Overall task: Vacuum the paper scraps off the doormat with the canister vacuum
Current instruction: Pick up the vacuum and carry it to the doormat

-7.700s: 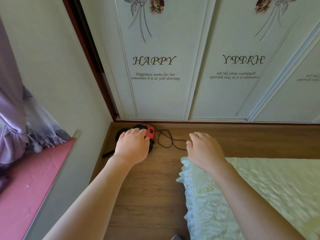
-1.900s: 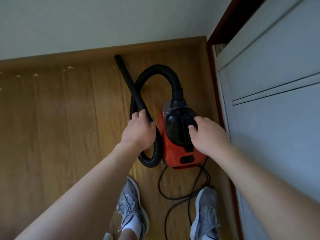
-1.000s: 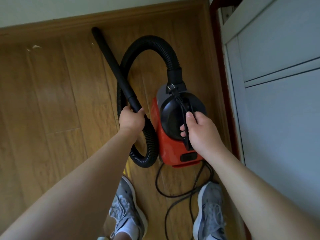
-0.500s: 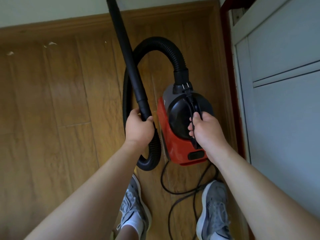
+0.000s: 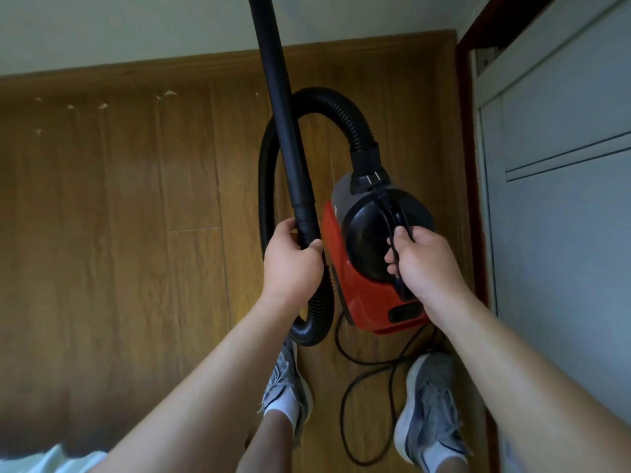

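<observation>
Black wand [image 5: 283, 131] is pointing up-frame, clenched in your left hand [image 5: 293, 264]; your right hand [image 5: 423, 264] is grasping the canister vacuum handle [image 5: 397, 220].

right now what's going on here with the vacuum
A person standing on a wooden floor has a red canister vacuum in both hands. The left hand grips the black wand just above the ribbed hose, tip raised toward the wall. The right hand grips the carry handle together with the power cord, which trails on the floor between the shoes. No doormat is in view, and vacuuming has not begun.
</observation>
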